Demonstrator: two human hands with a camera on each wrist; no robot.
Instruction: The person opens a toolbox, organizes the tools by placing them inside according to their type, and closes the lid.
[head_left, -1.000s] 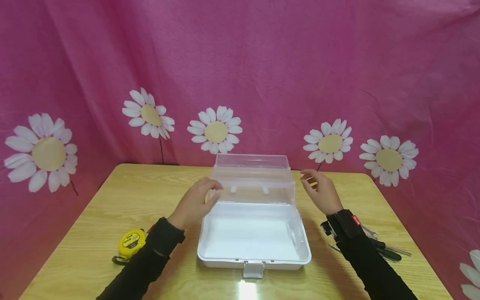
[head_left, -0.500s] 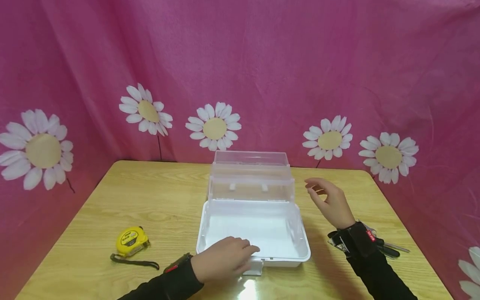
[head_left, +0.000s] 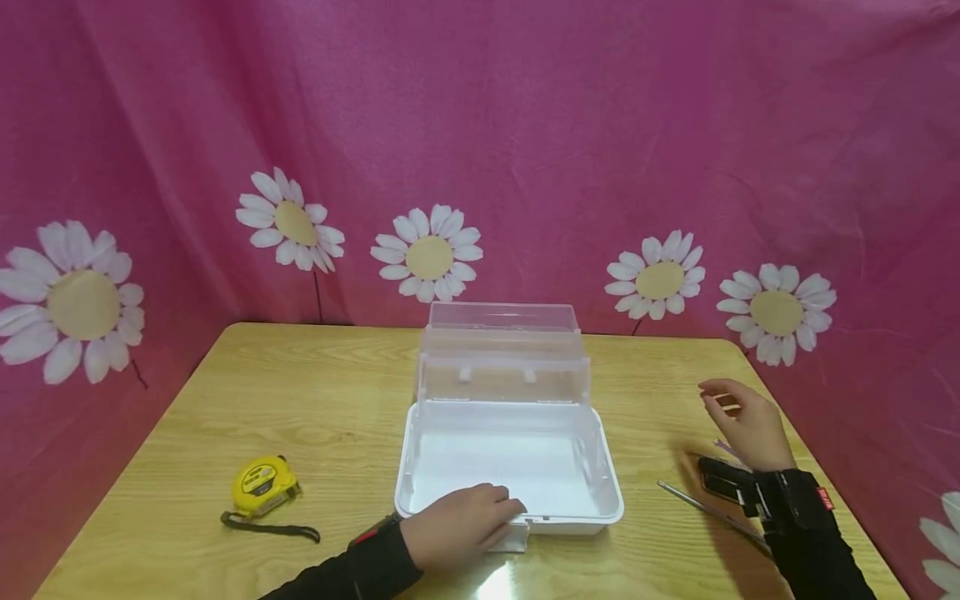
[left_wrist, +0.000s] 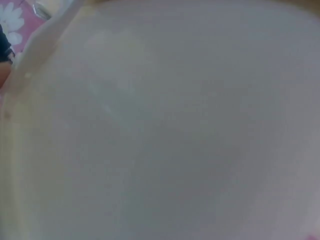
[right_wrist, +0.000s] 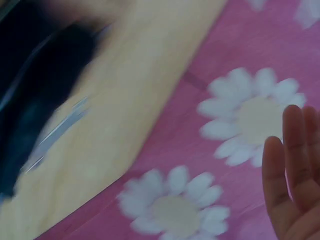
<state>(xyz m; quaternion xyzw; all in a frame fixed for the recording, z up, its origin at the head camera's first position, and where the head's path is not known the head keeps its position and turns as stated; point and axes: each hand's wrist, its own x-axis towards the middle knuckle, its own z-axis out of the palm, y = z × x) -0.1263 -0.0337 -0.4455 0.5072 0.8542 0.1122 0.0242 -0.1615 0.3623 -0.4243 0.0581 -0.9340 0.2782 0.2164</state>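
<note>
A white box [head_left: 510, 462] with its clear lid [head_left: 504, 375] raised at the back stands mid-table. My left hand [head_left: 463, 523] lies over the front rim, its fingers by the latch [head_left: 513, 538]; whether they grip anything is hidden. In the left wrist view a blurred pale surface [left_wrist: 170, 120] fills nearly everything. At the right, my right hand [head_left: 752, 423] hovers with loosely bent fingers, holding nothing, above several tools, among them a thin metal shaft [head_left: 705, 507]. In the right wrist view the fingers of my right hand [right_wrist: 295, 175] are extended.
A yellow tape measure [head_left: 262, 485] with a black strap [head_left: 270, 527] lies on the wooden table [head_left: 330, 392] at the left. Behind the table hangs a pink cloth [head_left: 525, 150] with white daisies.
My left hand has come down from the box's left side to its front edge. My right hand has moved right, away from the lid, to over the tools.
</note>
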